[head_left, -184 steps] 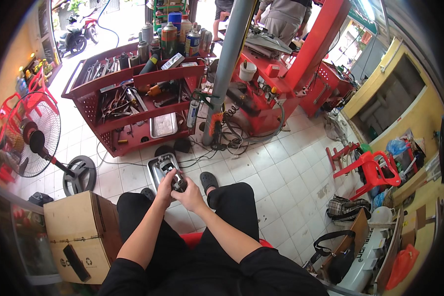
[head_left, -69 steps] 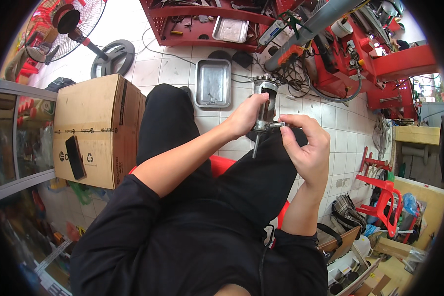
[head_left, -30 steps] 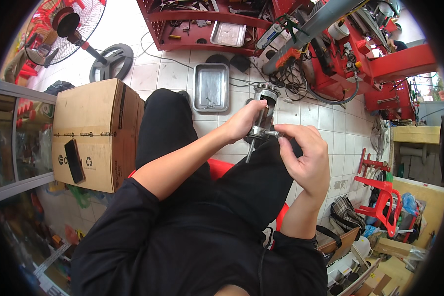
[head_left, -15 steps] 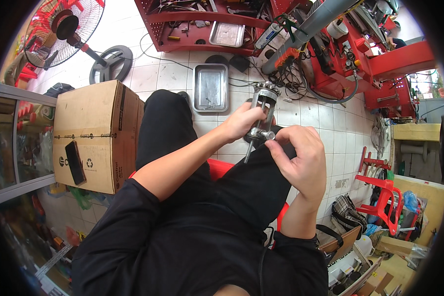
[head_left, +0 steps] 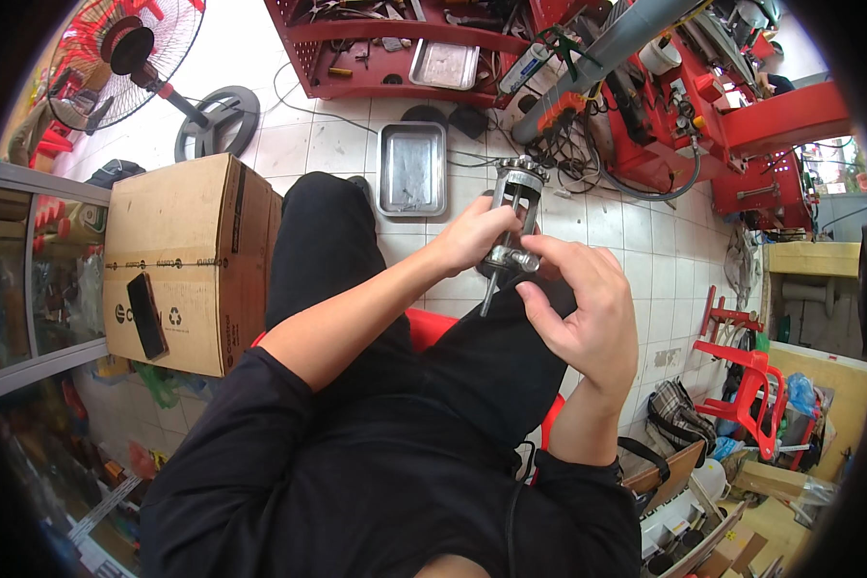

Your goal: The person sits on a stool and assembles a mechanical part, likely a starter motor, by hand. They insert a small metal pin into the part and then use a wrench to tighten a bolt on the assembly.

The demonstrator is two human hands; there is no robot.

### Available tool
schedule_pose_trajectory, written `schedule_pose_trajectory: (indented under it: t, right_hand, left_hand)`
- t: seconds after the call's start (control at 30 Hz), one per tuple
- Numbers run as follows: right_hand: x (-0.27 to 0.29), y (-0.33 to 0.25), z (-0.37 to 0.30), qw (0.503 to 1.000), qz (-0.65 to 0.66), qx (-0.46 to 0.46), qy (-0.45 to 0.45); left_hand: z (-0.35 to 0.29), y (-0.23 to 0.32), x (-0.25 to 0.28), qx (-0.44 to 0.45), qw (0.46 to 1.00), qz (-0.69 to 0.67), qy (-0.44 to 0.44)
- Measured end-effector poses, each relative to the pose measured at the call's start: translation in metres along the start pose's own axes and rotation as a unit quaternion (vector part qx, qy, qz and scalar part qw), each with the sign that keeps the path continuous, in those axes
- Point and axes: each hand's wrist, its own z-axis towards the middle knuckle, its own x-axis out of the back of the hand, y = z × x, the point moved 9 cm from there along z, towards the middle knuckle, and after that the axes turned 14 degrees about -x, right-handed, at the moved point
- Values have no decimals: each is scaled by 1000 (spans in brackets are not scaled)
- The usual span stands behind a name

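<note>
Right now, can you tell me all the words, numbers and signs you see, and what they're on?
I won't copy words, but here's where they are.
Cardboard box: dark lettering; recycling sign, three arrows.
Tape on the box: repeated print.
White tube, top: too small to read.
White package, lower right: dark lettering, partly hidden.
Metal part in the left hand: any marking is too blurred.

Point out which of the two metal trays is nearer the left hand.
The floor tray, lying on the white tiles ahead of the left hand; the shelf tray sits farther off, low in the red cart.
</note>
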Motion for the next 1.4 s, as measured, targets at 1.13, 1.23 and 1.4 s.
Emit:
schedule_pose_trajectory:
  t: [1.13, 1.23, 1.4]
  right_hand:
    - [9, 8, 0, 997, -65, -22, 18]
    - [16, -4, 0, 997, -37, 25, 60]
    - [4, 14, -2, 996, -79, -13, 25]
  left_hand:
    - [-1, -4, 11, 12, 997, 59, 46]
    - [-1, 3, 7, 2, 997, 66, 38]
    - [-5, 12, 4, 5, 993, 97, 69]
